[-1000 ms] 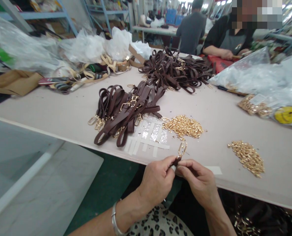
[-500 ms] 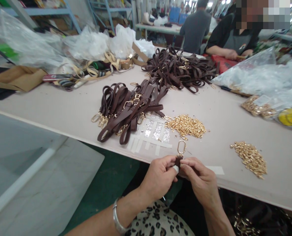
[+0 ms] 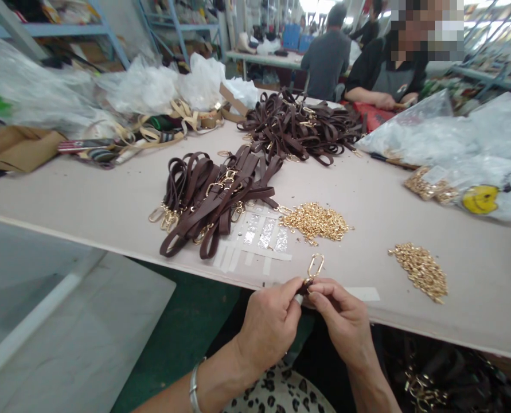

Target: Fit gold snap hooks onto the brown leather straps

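Note:
A short brown leather strap end (image 3: 307,285) sits between my two hands near the table's front edge, with a gold oval ring clasp (image 3: 316,265) standing up from it. My left hand (image 3: 269,315) is closed around the strap from the left, thumb and forefinger pinching it. On the other side, my right hand (image 3: 344,314) pinches at the strap's right edge, where a small gold metal piece shows between thumb and fingertips. The rest of the strap is hidden by the hands. Just beyond lies a heap of small gold fittings (image 3: 318,221).
A second heap of gold fittings (image 3: 421,272) lies to the right. Brown straps (image 3: 225,195) are bundled at centre left, with a larger strap pile (image 3: 302,126) behind. Plastic bags (image 3: 470,137) line the right side. A co-worker (image 3: 384,77) sits across the table.
The strap end and its oval ring have tilted, the ring leaning more to the right and the strap turned flatter. Both hands stay closed on the work. The whole view has shifted slightly.

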Available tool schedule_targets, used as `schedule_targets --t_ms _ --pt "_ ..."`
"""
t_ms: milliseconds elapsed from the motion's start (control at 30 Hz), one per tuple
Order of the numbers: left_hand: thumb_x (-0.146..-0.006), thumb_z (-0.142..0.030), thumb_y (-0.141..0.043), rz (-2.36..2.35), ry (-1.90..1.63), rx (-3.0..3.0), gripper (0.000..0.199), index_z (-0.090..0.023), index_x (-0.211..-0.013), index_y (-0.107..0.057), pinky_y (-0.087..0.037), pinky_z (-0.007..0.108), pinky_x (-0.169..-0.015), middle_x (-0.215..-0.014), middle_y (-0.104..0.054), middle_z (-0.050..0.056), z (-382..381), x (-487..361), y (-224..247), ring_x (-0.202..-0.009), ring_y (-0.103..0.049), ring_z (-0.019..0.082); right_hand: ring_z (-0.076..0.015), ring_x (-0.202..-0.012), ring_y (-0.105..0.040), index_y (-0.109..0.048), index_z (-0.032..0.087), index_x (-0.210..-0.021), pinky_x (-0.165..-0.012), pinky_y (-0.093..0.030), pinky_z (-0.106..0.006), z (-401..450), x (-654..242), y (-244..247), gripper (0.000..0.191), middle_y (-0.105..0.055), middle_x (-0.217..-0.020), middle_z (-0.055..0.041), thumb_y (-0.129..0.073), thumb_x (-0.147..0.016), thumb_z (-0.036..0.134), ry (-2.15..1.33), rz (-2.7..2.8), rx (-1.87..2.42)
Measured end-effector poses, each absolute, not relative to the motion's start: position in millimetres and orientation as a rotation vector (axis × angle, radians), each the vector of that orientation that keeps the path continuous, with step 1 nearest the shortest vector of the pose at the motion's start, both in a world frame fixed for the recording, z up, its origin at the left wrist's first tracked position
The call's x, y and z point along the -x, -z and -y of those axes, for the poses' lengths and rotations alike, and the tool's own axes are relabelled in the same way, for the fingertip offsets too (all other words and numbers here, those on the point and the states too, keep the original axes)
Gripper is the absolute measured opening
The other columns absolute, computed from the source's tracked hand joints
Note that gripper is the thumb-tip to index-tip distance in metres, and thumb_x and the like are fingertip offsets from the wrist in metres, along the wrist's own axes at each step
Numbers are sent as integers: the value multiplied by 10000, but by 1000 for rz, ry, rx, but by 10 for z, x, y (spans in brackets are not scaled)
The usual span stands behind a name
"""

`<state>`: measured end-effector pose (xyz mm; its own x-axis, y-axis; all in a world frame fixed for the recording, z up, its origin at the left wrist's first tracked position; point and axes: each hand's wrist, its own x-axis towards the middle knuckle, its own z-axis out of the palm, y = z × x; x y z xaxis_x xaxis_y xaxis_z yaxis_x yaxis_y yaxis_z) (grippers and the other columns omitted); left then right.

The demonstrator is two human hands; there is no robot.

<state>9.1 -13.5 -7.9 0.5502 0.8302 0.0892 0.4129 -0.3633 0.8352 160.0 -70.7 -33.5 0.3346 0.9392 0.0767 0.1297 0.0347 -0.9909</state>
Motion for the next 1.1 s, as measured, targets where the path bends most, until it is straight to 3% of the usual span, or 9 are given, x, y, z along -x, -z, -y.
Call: schedule_targets --t_ms 300,467,667,867,1000,1100 --pt "-886 -60 -432 -885 -691 -2359 375 -177 -1201 -600 -528 319 -728 -912 -760 81 180 -66 114 -793 -713 217 -181 -910 -645 -716 221 -831 -838 -537 -301 776 -1592 352 114 -697 -946 -39 -664 -892 302 -907 993 1287" --pt "-869 -33 -435 -858 -658 -2334 396 -193 -1187 -608 -540 308 -747 -973 -767 74 167 -104 52 -841 -726 209 -149 -809 -643 -703 222 -837 -786 -533 -264 812 -1575 406 75 -690 -837 -4 -684 -877 283 -910 883 1265" --pt "-883 -47 -433 -834 -757 -2438 394 -174 -1215 -605 -566 288 -723 -981 -778 83 153 -146 96 -805 -742 204 -164 -829 -639 -676 197 -790 -776 -519 -275 795 -1537 391 112 -695 -874 -32 -671 -868 277 -856 866 1265" --pt "-864 -58 -426 -831 -755 -2470 412 -178 -1200 -633 -555 276 -685 -910 -781 73 106 -220 94 -754 -738 205 -151 -755 -627 -655 189 -791 -717 -522 -264 776 -1602 343 128 -681 -797 -16 -665 -870 288 -926 822 1238" --pt "-858 -80 -466 -959 -518 -2134 380 -226 -1148 -663 -519 239 -676 -891 -769 24 164 -336 -90 -771 -718 183 -178 -920 -668 -696 222 -899 -832 -532 -293 848 -1691 316 76 -715 -964 -43 -621 -909 220 -732 1027 1346" --pt "-862 -95 -469 -1024 -469 -1992 333 -218 -1091 -677 -487 237 -651 -853 -752 19 179 -447 -168 -726 -680 171 -179 -957 -667 -696 252 -1033 -862 -536 -304 872 -1766 342 182 -711 -1003 -48 -605 -912 151 -397 1233 1423"
